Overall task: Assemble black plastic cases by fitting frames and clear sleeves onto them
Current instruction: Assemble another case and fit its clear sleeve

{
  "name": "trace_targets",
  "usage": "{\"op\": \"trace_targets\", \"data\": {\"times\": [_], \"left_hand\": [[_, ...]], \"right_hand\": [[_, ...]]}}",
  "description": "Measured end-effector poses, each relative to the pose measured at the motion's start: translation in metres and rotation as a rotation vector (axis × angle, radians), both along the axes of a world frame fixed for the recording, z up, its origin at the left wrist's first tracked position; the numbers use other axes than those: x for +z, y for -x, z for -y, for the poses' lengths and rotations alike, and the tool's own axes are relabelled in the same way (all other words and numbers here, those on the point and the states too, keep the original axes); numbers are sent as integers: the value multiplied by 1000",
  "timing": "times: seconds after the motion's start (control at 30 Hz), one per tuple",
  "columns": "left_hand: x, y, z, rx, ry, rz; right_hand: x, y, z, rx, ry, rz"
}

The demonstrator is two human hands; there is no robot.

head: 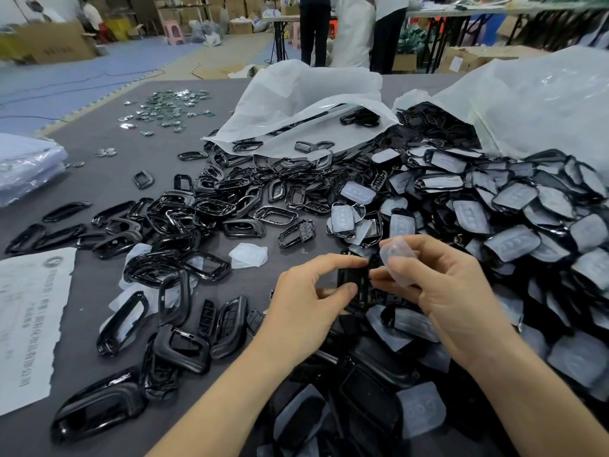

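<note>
My left hand (309,291) pinches a black plastic case (354,285) between thumb and forefinger, just above the table. My right hand (438,278) holds a clear sleeve (397,258) in its fingers, right beside the case's upper right edge. Loose black frames (204,206) lie scattered over the grey table (108,179) to the left. A heap of cases with clear sleeves (514,219) covers the right side. One loose clear sleeve (247,254) lies on the table ahead of my left hand.
Two white plastic bags (306,103) (543,103) lie open at the back, spilling parts. A pile of small shiny pieces (168,108) sits far left, a printed paper sheet (31,321) near left. People stand by tables beyond.
</note>
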State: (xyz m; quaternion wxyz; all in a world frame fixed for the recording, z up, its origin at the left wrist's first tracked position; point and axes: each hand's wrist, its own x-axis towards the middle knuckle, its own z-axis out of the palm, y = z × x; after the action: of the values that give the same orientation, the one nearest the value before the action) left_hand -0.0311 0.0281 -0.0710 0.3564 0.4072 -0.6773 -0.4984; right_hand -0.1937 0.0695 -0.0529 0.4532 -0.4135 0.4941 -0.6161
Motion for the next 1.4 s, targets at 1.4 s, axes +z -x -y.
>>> {"op": "trace_targets", "data": {"times": [1.4], "left_hand": [[0,-1,-1,34,154,8]], "right_hand": [[6,-8,-4,-104,175,-545]]}}
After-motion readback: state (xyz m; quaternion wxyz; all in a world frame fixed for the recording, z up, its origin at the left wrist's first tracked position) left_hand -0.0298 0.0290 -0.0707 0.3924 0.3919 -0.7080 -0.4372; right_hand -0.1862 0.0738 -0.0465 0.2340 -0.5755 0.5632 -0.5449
